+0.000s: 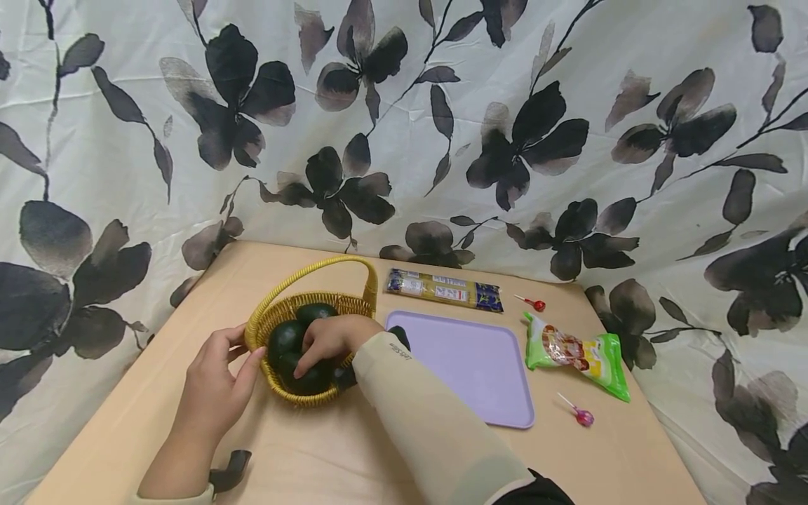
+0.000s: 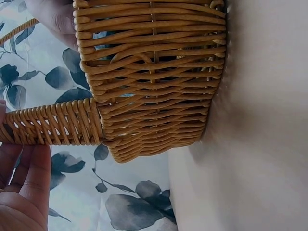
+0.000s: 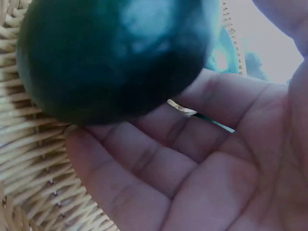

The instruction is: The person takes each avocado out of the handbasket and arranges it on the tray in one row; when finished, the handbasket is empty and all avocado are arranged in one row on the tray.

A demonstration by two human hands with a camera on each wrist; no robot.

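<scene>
A yellow woven basket [image 1: 303, 400] with a tall arched handle [image 2: 57, 122] stands on the table, holding several glossy dark green avocados [image 1: 286, 339]. My left hand [image 1: 214, 386] pinches the handle near its base on the basket's left side, thumb and fingers on either side of it. Inside the basket, my right hand [image 1: 334, 338] reaches down from the right. Its fingers [image 3: 144, 156] curve around the underside of one avocado [image 3: 115, 57], close to the wicker wall. In the head view that hand partly hides the avocados.
A lilac tray [image 1: 467, 365] lies right of the basket, under the right forearm's edge. Behind it is a long noodle packet [image 1: 445, 289]. Farther right are a green snack bag [image 1: 574, 354], a red lollipop [image 1: 538, 305] and a pink lollipop [image 1: 583, 417]. Floral fabric [image 1: 404, 140] rises behind the table.
</scene>
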